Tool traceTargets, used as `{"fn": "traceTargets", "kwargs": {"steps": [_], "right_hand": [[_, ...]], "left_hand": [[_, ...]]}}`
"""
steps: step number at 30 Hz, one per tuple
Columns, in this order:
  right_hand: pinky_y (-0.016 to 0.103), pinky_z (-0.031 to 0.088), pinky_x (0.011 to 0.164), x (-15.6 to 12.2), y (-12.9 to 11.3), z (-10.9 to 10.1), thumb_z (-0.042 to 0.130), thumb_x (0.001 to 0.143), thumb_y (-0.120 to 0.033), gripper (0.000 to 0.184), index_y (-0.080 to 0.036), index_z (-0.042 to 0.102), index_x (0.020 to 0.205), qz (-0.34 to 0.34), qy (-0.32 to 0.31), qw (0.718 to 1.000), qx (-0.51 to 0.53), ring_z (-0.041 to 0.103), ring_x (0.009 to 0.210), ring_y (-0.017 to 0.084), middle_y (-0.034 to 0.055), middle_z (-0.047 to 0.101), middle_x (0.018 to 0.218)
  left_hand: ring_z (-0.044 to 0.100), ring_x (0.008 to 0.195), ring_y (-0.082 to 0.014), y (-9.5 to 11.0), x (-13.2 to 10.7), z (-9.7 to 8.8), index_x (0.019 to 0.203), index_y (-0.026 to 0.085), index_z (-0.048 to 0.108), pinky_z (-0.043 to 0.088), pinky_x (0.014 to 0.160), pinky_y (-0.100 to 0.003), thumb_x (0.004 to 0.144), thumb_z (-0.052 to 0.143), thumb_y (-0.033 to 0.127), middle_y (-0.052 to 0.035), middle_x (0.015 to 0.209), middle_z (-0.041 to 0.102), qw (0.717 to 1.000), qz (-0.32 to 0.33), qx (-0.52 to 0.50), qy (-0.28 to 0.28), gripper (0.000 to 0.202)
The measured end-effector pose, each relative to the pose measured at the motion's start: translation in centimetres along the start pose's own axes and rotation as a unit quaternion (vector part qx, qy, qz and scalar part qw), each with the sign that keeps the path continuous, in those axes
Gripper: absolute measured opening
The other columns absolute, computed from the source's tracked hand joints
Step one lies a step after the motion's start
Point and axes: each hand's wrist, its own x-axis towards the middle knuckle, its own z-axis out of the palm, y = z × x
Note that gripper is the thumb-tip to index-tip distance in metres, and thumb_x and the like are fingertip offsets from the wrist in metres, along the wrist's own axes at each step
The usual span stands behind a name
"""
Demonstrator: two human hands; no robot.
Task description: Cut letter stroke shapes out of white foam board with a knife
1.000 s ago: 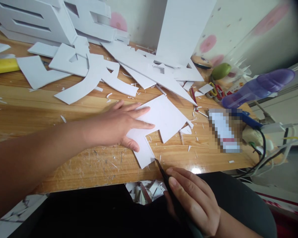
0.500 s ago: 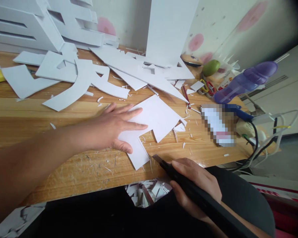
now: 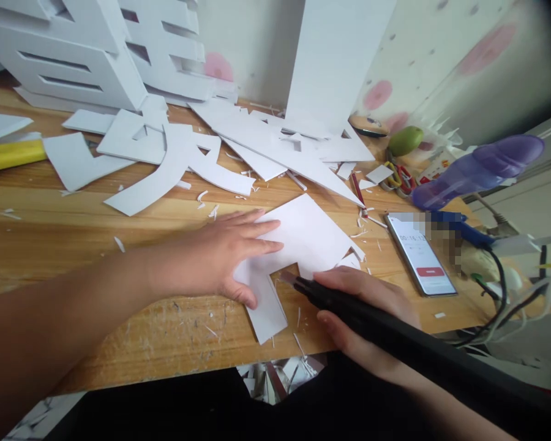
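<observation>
My left hand [image 3: 232, 254] lies flat with fingers spread on a white foam-board cutout [image 3: 307, 236] on the wooden table [image 3: 50, 239], pinning it down. My right hand [image 3: 367, 318] is wrapped round a long black utility knife [image 3: 349, 309]. The knife's tip sits at the inner corner of the notch in the cutout, just right of my left thumb. A narrow tab of the cutout [image 3: 266, 306] points toward the table's near edge.
Many white foam-board offcuts [image 3: 165, 165] and shavings litter the table's back half. White slotted structures [image 3: 87, 55] stand at the back left. A phone [image 3: 420, 254], a purple bottle [image 3: 477, 171], cables [image 3: 500, 288], scissors [image 3: 397, 177] and a green fruit [image 3: 406, 139] crowd the right. Scraps lie on the floor [image 3: 275, 376].
My right hand has brought the knife up from the tab's lower corner at the table edge to the notch's inner corner. My left hand stays pressed on the cutout.
</observation>
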Motion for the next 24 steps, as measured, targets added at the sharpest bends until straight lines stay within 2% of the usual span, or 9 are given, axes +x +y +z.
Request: {"fn": "traceTargets", "kwargs": {"steps": [3, 7, 10, 12, 16, 19, 24], "right_hand": [[0.018, 0.057, 0.064, 2.1, 0.7, -0.7, 0.067, 0.075, -0.013, 0.026, -0.023, 0.065, 0.099, 0.022, -0.074, 0.996, 0.052, 0.071, 0.071, 0.014, 0.0013, 0.075, 0.087], [0.018, 0.056, 0.066, 4.4, 2.8, -1.5, 0.070, 0.074, -0.012, 0.027, -0.023, 0.067, 0.098, 0.056, -0.123, 0.979, 0.153, 0.070, 0.074, 0.013, 0.0008, 0.074, 0.090], [0.021, 0.057, 0.066, 5.5, 4.4, -1.4, 0.072, 0.075, -0.012, 0.025, -0.022, 0.068, 0.097, 0.087, -0.165, 0.956, 0.228, 0.070, 0.074, 0.014, 0.0020, 0.074, 0.089], [0.025, 0.058, 0.069, 6.2, 5.0, -1.0, 0.075, 0.076, -0.019, 0.019, -0.021, 0.069, 0.094, 0.110, -0.184, 0.935, 0.282, 0.071, 0.077, 0.016, 0.0045, 0.074, 0.091], [0.032, 0.059, 0.074, 7.3, 5.6, 0.2, 0.080, 0.074, -0.034, 0.023, -0.020, 0.071, 0.090, 0.146, -0.179, 0.901, 0.368, 0.071, 0.079, 0.020, 0.0071, 0.075, 0.089], [0.031, 0.059, 0.073, 7.9, 5.5, 1.0, 0.081, 0.072, -0.029, 0.023, -0.017, 0.070, 0.088, 0.166, -0.179, 0.887, 0.391, 0.072, 0.078, 0.020, 0.0069, 0.075, 0.086], [0.031, 0.060, 0.075, 8.2, 5.3, 1.9, 0.080, 0.073, -0.021, 0.020, -0.015, 0.066, 0.086, 0.153, -0.175, 0.858, 0.459, 0.073, 0.079, 0.018, 0.0052, 0.075, 0.086]], "left_hand": [[0.015, 0.148, -0.0287, 0.0, -0.1, -0.3, 0.141, 0.030, 0.047, 0.017, 0.117, -0.038, 0.067, 0.069, 0.070, -0.0038, 0.160, 0.025, 1.000, 0.001, -0.014, -0.017, 0.087], [0.018, 0.147, -0.0306, -0.1, -0.2, -0.7, 0.142, 0.029, 0.046, 0.018, 0.117, -0.040, 0.067, 0.069, 0.070, -0.0046, 0.159, 0.028, 0.999, 0.002, -0.038, -0.029, 0.089], [0.014, 0.148, -0.0312, -0.3, -0.2, -0.7, 0.143, 0.028, 0.044, 0.016, 0.118, -0.042, 0.066, 0.069, 0.071, -0.0042, 0.159, 0.027, 0.998, 0.011, -0.054, -0.024, 0.091], [0.014, 0.148, -0.0316, -0.4, -0.1, -0.5, 0.143, 0.029, 0.044, 0.015, 0.119, -0.043, 0.066, 0.068, 0.072, -0.0032, 0.160, 0.026, 0.998, 0.015, -0.056, -0.023, 0.092], [0.015, 0.147, -0.0336, -0.5, -0.1, -0.3, 0.144, 0.032, 0.041, 0.015, 0.118, -0.047, 0.065, 0.069, 0.072, -0.0023, 0.160, 0.024, 0.998, 0.010, -0.054, -0.028, 0.093], [0.011, 0.148, -0.0329, -0.5, -0.1, -0.3, 0.146, 0.035, 0.037, 0.015, 0.118, -0.049, 0.065, 0.070, 0.070, -0.0014, 0.161, 0.023, 0.998, 0.015, -0.058, -0.027, 0.094], [0.011, 0.148, -0.0330, -0.6, 0.0, -0.3, 0.146, 0.034, 0.038, 0.015, 0.119, -0.049, 0.064, 0.073, 0.067, -0.0026, 0.161, 0.023, 0.997, 0.018, -0.067, -0.021, 0.095]]}}
